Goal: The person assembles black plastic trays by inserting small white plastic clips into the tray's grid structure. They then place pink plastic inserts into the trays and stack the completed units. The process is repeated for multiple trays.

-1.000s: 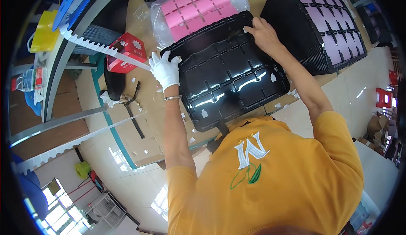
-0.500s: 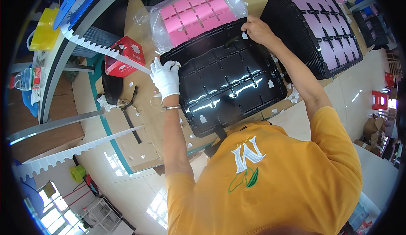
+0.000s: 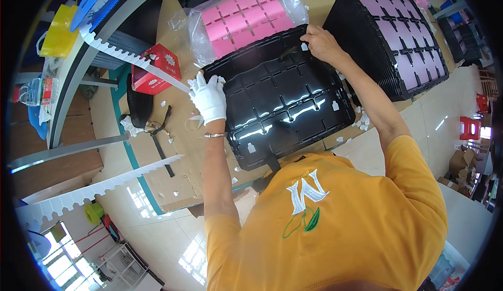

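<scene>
A shiny black plastic tray (image 3: 288, 100), moulded with raised crosses, lies in front of me close to my body. My left hand (image 3: 208, 100), in a white glove, is at the tray's far left corner, its fingers closed on the rim. At the far right corner my bare right hand (image 3: 324, 45) pinches the rim between thumb and fingers. Small pale scraps sit on the tray's surface. Slotted pink sheets (image 3: 246, 18) in a clear plastic bag lie just beyond the tray.
To the right stands a tall stack of black trays (image 3: 361, 45) topped with lilac slotted sheets. A red box (image 3: 157, 70) is on the cardboard-covered table (image 3: 188, 160), among scattered scraps. White notched strips (image 3: 105, 186) and a metal shelf frame jut in from the left.
The gloved left hand has shifted slightly, its fingers a little more spread at the tray's corner. The right hand keeps its place on the rim. The tray has barely moved.
</scene>
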